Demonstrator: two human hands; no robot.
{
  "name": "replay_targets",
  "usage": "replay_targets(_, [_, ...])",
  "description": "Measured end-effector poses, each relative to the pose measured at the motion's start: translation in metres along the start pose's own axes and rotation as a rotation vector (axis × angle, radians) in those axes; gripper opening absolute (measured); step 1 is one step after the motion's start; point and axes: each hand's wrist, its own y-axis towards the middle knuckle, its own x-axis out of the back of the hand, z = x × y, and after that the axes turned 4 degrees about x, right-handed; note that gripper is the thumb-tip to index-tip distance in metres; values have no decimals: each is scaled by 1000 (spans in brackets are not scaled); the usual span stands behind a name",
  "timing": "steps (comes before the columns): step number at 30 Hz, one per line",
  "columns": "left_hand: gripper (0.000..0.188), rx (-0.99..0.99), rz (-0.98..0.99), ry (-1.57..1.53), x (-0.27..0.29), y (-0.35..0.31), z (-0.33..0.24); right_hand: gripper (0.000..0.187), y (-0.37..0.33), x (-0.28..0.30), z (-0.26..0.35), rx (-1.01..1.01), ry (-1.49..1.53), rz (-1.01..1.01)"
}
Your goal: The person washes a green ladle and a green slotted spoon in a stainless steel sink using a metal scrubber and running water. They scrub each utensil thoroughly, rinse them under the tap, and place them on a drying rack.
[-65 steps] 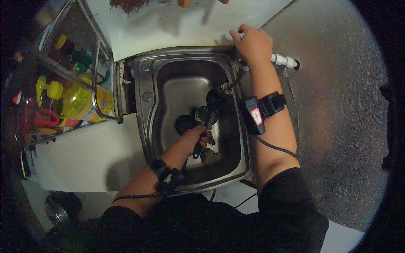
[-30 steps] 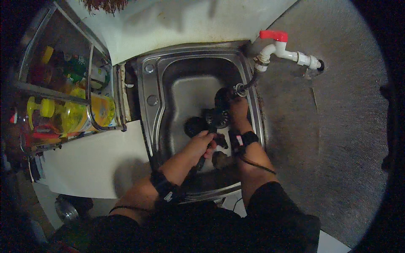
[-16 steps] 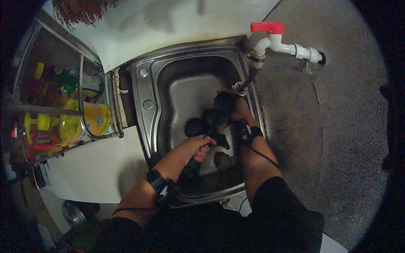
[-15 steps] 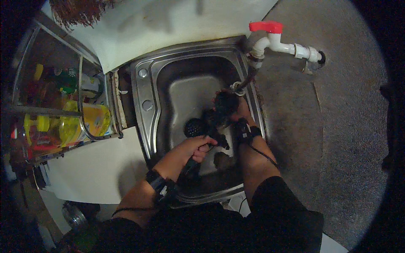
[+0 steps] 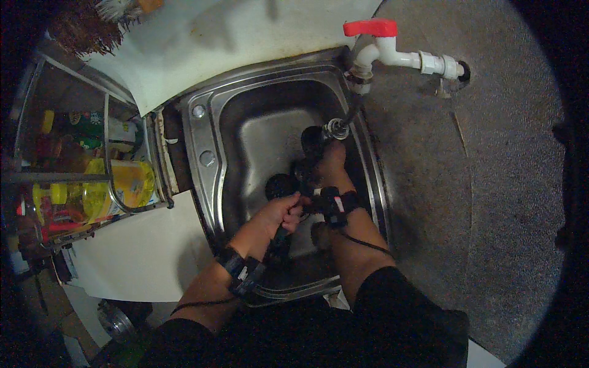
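Note:
Inside the steel sink (image 5: 267, 132), my left hand (image 5: 287, 214) is closed round the dark handle of a black utensil with a round, perforated head (image 5: 281, 186). The handle's lower end shows below my fist, over the near part of the basin. Farther off and to the right, my right hand (image 5: 333, 158) is under the tap's metal outlet (image 5: 336, 128). It grips a dark, rounded thing (image 5: 313, 141) whose kind I cannot make out, and its fingers are mostly hidden. Dark shapes lie between both hands, too dim to tell apart.
A white tap with a red handle (image 5: 370, 28) juts from the grey wall (image 5: 491, 184) on the right. At the left, a metal-framed rack (image 5: 107, 138) holds several bottles, including a yellow one (image 5: 132, 184). A brush-like bristled thing (image 5: 86, 30) hangs at the upper left.
The view has shifted slightly. My right wrist has come nearer to me and leftward, and the dark rounded thing has turned in that hand. My left hand keeps its grip.

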Motion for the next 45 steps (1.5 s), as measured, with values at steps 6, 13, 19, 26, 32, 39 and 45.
replay_targets(6, [28,-19,18,239,-7,-10,9,43,14,12,26,-33,-685,140])
replay_targets(13, [32,-22,31,262,-4,-11,5,34,-2,20,11,-283,-290,83])
replay_targets(19, [31,-103,4,267,-13,-6,8,29,-28,23,9,242,-319,380])
replay_targets(26, [33,-56,-159,246,-3,8,-3,22,-70,-19,13,-916,660,35])
replay_targets(32, [33,-194,-157,363,-1,15,3,19,-78,-17,8,-662,63,130])
replay_targets(39, [26,-349,-112,468,-13,33,7,21,1,18,-21,-212,144,114])
replay_targets(45, [27,-588,-194,695,-22,69,-34,29,8,18,1,-500,-9,179])
